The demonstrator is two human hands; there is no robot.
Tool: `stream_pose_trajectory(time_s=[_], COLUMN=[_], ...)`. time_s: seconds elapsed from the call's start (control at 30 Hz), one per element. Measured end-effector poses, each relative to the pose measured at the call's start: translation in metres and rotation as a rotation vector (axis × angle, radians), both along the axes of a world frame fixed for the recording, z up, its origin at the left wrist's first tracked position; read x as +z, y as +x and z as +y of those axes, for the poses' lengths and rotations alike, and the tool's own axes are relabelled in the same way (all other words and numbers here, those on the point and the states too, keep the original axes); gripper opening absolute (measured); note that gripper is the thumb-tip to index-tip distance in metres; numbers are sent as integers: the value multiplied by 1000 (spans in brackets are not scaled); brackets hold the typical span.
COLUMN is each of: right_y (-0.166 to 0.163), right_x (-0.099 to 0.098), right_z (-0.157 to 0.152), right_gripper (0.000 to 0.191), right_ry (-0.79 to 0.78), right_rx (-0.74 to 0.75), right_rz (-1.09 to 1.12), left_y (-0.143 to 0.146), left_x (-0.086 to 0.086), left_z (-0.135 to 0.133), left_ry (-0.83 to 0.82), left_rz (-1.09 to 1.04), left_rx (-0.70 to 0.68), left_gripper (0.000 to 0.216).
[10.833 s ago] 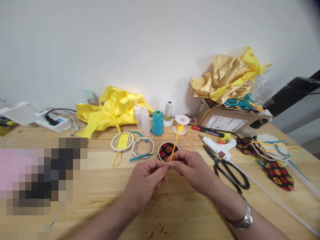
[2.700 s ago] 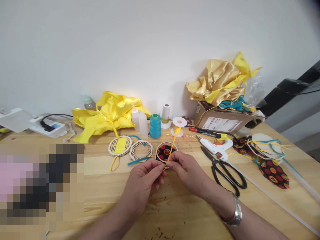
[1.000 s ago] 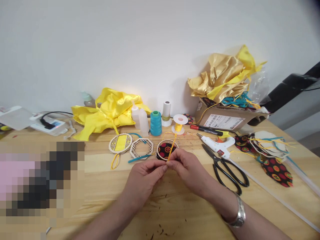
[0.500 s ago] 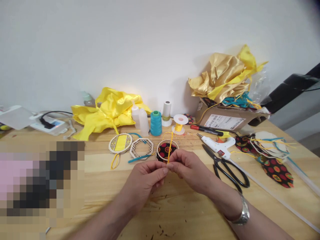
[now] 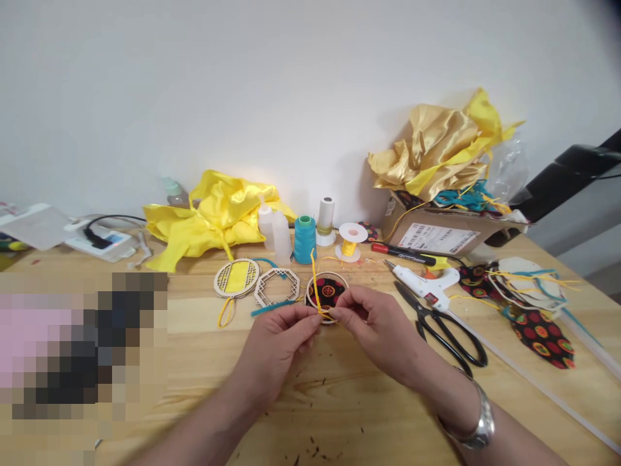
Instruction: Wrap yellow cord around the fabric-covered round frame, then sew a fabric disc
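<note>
My left hand (image 5: pixel 286 330) pinches a yellow cord (image 5: pixel 315 281) between thumb and forefinger, and part of the cord sticks up above the fingertips. Close beside it, my right hand (image 5: pixel 376 323) is closed in a pinch on the same cord, a short stretch running between the two hands. Just behind the fingers lies a round wooden hoop (image 5: pixel 348 285) backed with dark patterned fabric (image 5: pixel 326 291). Left of the hoop are an octagonal wooden lattice frame (image 5: pixel 257 294) and a round lattice piece with yellow fabric (image 5: pixel 237 276) and a yellow cord loop.
Black-handled scissors (image 5: pixel 444 330) and a white glue gun (image 5: pixel 427 281) lie to the right. Behind stand a teal thread cone (image 5: pixel 305 241), a yellow cord spool (image 5: pixel 350 243) and white bottles (image 5: pixel 281 238). A cardboard box (image 5: pixel 436 233) holds fabric scraps. Yellow satin (image 5: pixel 218 213) is heaped at the back left.
The hands have drawn slightly apart. The cord, earlier leaning up over the hoop, now stands upright from the left fingertips with a short piece stretched between the hands. The view has shifted slightly.
</note>
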State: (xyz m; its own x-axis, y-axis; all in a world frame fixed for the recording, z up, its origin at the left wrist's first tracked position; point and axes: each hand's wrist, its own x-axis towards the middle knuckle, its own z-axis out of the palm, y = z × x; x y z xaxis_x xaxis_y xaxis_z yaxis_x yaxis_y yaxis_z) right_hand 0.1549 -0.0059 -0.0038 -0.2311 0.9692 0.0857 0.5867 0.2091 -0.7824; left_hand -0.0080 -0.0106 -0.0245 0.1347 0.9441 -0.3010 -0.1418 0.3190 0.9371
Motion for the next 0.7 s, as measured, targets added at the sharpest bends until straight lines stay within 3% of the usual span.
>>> stream_pose_trajectory(time_s=[0.13,0.37,0.57,0.7], right_y=[-7,-12,-11,-8], right_x=[3,-7,-11,-3], right_z=[-12,-17,-16,-16], right_gripper=[15,15,20,20], right_ry=[152,620,659,635], right_rx=[24,267,435,398], right_rz=[-66,-448,-639,-487], left_y=[0,2,3,2], left_x=[0,0,5,6], left_z=[0,1,2,1], left_ry=[-10,-49,-136,-120], left_rz=[20,-95,-274,-291], left_rx=[58,93,78,72], left_gripper=[15,13,12,12])
